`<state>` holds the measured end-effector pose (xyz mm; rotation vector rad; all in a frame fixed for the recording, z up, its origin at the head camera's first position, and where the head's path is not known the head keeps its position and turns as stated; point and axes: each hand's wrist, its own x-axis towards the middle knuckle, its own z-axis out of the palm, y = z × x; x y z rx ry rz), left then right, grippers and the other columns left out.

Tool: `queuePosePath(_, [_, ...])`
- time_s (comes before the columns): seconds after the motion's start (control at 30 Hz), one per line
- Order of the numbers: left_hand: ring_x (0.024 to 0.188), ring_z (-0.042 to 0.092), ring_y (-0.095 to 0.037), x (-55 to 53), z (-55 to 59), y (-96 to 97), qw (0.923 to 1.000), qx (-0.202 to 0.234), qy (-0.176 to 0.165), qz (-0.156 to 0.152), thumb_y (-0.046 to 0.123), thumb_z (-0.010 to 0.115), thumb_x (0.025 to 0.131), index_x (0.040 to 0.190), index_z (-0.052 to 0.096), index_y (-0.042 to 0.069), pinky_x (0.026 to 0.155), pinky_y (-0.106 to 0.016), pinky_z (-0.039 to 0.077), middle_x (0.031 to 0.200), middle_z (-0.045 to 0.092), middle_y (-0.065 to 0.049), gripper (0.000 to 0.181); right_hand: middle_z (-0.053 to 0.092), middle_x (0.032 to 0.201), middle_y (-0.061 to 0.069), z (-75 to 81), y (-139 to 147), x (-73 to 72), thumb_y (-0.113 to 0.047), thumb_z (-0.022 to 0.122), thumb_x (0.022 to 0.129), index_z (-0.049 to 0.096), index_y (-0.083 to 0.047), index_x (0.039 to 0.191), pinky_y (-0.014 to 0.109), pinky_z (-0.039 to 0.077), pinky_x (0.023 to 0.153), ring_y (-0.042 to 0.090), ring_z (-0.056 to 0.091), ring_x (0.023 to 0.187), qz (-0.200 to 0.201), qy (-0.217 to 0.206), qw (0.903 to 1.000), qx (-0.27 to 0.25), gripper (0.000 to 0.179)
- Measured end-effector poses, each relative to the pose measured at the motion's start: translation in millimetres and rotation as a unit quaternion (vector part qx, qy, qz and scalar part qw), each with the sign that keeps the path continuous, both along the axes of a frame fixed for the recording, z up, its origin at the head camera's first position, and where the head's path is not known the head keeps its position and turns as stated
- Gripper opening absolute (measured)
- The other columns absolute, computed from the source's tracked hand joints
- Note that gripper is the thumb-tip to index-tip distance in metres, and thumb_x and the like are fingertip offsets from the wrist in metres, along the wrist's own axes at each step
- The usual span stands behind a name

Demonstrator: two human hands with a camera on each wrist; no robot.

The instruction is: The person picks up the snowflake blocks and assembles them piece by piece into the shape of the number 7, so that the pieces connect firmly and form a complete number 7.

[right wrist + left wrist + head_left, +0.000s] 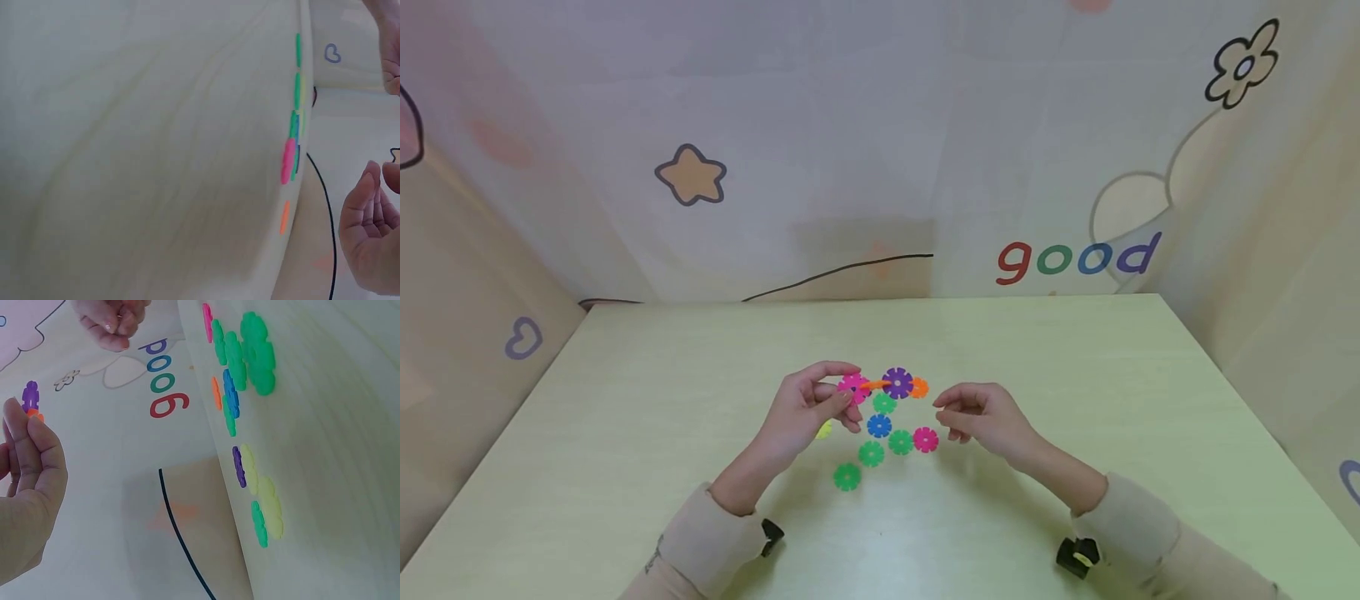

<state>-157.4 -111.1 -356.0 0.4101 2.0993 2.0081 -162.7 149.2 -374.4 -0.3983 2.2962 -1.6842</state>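
My left hand [801, 408] is raised above the table and pinches a pink notched plastic disc [853, 385] between thumb and fingers. Joined to it are an edge-on orange disc [874, 385] and a purple disc [897, 383] sticking out to the right. In the left wrist view the purple disc [30, 395] shows past the fingertips, while the pink one is hidden. To the right, apart from these discs, my right hand [992, 417] hovers with loosely bent fingers. Nothing can be seen between its thumb and forefinger; the right wrist view also shows that hand [372, 231].
Several loose discs lie on the pale table [625, 433] below the hands: green [847, 477], blue [879, 426], pink [926, 440], orange [920, 387] and yellow [824, 430]. A printed curtain [850, 125] hangs behind the table and along its sides.
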Motion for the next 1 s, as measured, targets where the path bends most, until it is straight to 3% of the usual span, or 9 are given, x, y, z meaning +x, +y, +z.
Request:
queuePosePath(0.2, [0.068,0.066,-0.024,0.0,1.9,-1.1,1.0000,0.004,0.000,0.004,-0.002,0.052,0.090,0.121,0.051,0.001,0.085,-0.034,0.048,0.075,0.065,-0.011,0.031,0.058,0.075,0.012,-14.1,2.0,-11.4,-0.007,0.067,0.081,0.061,0.005,0.104,0.029,0.050,0.055,0.024,0.055,0.061,0.043,0.016,0.9964,0.071,0.026])
queuePosePath(0.43, [0.068,0.066,-0.024,-1.1,2.4,-2.8,0.9999,0.010,-0.002,0.002,-0.002,0.052,0.090,0.121,0.051,0.001,0.085,-0.034,0.048,0.075,0.065,-0.010,0.031,0.057,0.070,0.002,-27.7,4.6,-21.0,-0.008,0.072,0.076,0.068,-0.003,0.100,0.027,0.045,0.051,0.018,0.051,0.062,0.076,0.033,0.9843,0.156,0.025])
queuePosePath(0.57, [0.068,0.066,-0.023,-2.0,1.5,-3.9,0.9999,0.010,-0.004,0.000,-0.002,0.052,0.090,0.121,0.051,0.000,0.084,-0.034,0.049,0.074,0.065,-0.009,0.031,0.056,0.070,0.002,-33.3,5.6,-22.2,-0.007,0.073,0.074,0.068,-0.004,0.101,0.027,0.045,0.050,0.017,0.051,0.060,0.088,0.031,0.9817,0.166,0.028])
queuePosePath(0.83, [0.068,0.066,-0.022,-3.8,-2.2,-4.8,0.9998,0.007,-0.013,-0.011,-0.001,0.052,0.090,0.122,0.050,-0.001,0.086,-0.035,0.047,0.074,0.065,-0.008,0.032,0.053,0.070,-0.002,-40.6,-1.1,-24.5,-0.011,0.075,0.074,0.066,-0.005,0.106,0.025,0.044,0.057,0.014,0.049,0.067,0.091,0.089,0.9684,0.214,0.034])
queuePosePath(1.0, [0.068,0.066,-0.023,-3.0,-2.0,-4.9,0.9998,0.001,-0.015,-0.010,0.000,0.053,0.090,0.122,0.050,0.000,0.087,-0.036,0.047,0.074,0.066,-0.008,0.032,0.052,0.070,-0.003,-40.7,-4.1,-22.4,-0.010,0.075,0.073,0.068,-0.007,0.100,0.026,0.043,0.059,0.014,0.048,0.068,0.088,0.102,0.9626,0.235,0.028])
